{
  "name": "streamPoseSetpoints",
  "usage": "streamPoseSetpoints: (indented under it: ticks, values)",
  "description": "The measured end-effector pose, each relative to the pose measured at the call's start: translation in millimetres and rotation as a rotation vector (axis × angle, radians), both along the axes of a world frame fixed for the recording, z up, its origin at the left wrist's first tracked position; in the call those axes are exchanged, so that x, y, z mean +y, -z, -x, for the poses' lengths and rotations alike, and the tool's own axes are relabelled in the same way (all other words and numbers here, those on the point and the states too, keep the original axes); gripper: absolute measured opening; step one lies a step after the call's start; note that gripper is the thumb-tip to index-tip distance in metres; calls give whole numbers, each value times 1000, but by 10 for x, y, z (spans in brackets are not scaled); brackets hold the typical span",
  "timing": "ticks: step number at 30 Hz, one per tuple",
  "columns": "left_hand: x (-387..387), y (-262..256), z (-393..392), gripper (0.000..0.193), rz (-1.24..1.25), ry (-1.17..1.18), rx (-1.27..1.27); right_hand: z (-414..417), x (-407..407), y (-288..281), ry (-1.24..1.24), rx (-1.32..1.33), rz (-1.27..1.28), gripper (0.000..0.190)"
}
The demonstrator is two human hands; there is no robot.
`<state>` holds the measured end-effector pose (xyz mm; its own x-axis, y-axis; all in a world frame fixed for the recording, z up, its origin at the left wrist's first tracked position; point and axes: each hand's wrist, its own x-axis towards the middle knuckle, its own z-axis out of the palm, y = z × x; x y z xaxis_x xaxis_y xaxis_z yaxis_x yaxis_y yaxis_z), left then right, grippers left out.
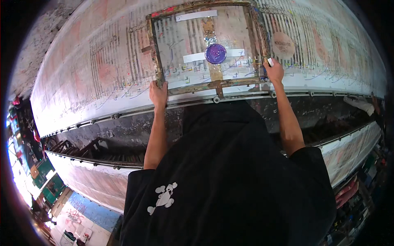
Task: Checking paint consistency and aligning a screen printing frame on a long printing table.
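A screen-printing frame [212, 82] with worn, ink-stained bars lies on or just above a long printing table [92, 61]. My left hand [158, 93] grips its near left corner. On the right bar, close to the near corner, my right hand [274, 71] has hold of the frame. A small white piece [270, 62] shows at that hand's thumb; whether it is tape or paper I cannot tell. Inside the frame is a round purple patch [215, 53], glossy like ink. White strips [196, 15] cross the mesh, and a brownish band runs down its middle.
A metal rail [216, 99] with round fittings edges the table near me. Behind me runs a second long table [92, 184], with a dark aisle between. Faded prints [282, 45] and coloured marks cover the surface. A pale cloth [359, 105] lies at far right.
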<state>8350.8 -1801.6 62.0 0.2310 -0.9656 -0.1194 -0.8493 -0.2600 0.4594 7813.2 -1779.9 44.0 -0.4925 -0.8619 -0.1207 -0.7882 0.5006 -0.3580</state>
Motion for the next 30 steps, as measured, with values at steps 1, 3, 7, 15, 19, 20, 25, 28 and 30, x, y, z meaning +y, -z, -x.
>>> streamPoseSetpoints:
  ticks: [1, 3, 7, 15, 19, 20, 25, 28, 30]
  values:
    - [37, -3, -2, 45, -14, -9, 1, -10, 58, 17, 26, 5, -11, 53]
    - [116, -8, -11, 45, 23, 53, 21, -27, 164, 32, 31, 11, 38, 50]
    - [208, 10, -52, 46, 9, 62, -7, -43, 311, 13, 77, 8, 78, 54]
    - [197, -18, -28, 46, 76, 70, -16, -79, 367, 89, 35, 27, 185, 51]
    - [274, -61, -59, 45, -28, 13, 49, -95, 394, 67, 50, -30, 202, 51]
    - [309, -64, -66, 45, -64, -7, 69, -99, 391, 43, 43, -25, 162, 53]
    - [466, -21, -84, 48, 121, 53, -132, -257, 354, -119, -9, 63, 204, 59]
    - [476, 28, -41, 46, 117, -21, -183, -447, 266, -203, -98, -20, 353, 26]
    - [456, 46, -7, 46, 140, -40, -203, -625, 151, -240, -195, -63, 337, 18]
